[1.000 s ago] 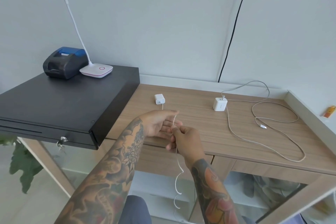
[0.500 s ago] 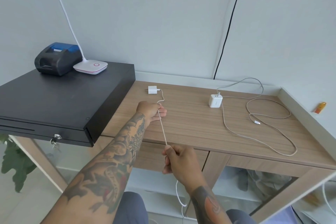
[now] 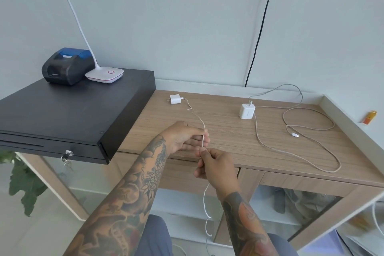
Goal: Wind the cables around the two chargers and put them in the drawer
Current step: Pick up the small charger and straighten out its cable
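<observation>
A thin white cable point(image 3: 202, 141) hung in loose waves below the table edge, near the person's lap, rose through both hands, and ran on across the wood to a small white charger point(image 3: 175, 99) lying on its side near the back of the table, just beside the black cash drawer point(image 3: 72, 114). The stretch between the hands stood almost upright; past them the cable curved away and kinked shortly before the charger. Farther right, a larger white charger point(image 3: 247, 111) stood upright on the table, its long pale cable point(image 3: 295, 147) sprawled in wide loops over the right half of the wood, the free plug lying inside the loops.

The table point(image 3: 228, 131) had a light wood-grain top with a pale raised lip along its back and right side, and a flat drawer front point(image 3: 182, 174) under its near edge. The cash drawer overlapped the table's left end, a key in its front lock, and carried a dark receipt printer point(image 3: 66, 66) with a blue lid and a white desk lamp point(image 3: 105, 74) on a bent neck. A plain pale wall stood behind, with a black cord point(image 3: 259, 33) running down it. A small orange thing, too small to tell, lay on the ledge at far right.

The right hand point(image 3: 216, 170), nearer, was curled with thumb and forefinger pressed together on the cable just past the table edge. The left hand point(image 3: 185, 137), slightly farther and over the wood, had its fingers point(image 3: 204, 131) pinched on the cable at its tips, the rest loosely spread beneath.
</observation>
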